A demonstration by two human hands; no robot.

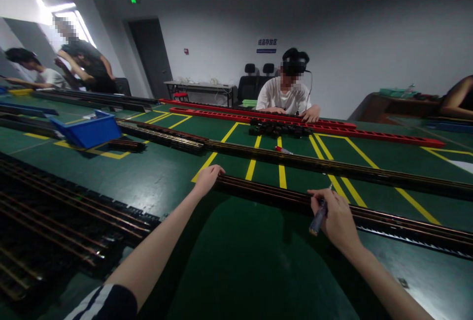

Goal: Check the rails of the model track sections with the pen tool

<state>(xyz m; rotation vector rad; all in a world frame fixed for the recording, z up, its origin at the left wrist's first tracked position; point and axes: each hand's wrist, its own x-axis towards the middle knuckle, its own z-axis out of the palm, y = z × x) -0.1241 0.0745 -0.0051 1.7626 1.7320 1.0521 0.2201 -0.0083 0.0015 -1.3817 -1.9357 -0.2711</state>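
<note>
A long dark rail with copper-coloured strips (pixel 266 191) lies across the green table in front of me. My left hand (pixel 210 178) is at its left end, fingers bent together over the end. My right hand (pixel 334 211) rests at the rail further right, its fingers wrapped round a grey-handled tool (pixel 318 218). The handle points down toward me, and a thin tip shows above the fingers. Behind runs a second long dark rail (pixel 295 161).
Several dark rails (pixel 74 211) fill the left side. A blue bin (pixel 90 130) stands behind them. Red rails (pixel 369 134) and a pile of black parts (pixel 277 129) lie before a seated person (pixel 283 96). Other people are at the far left and right edge.
</note>
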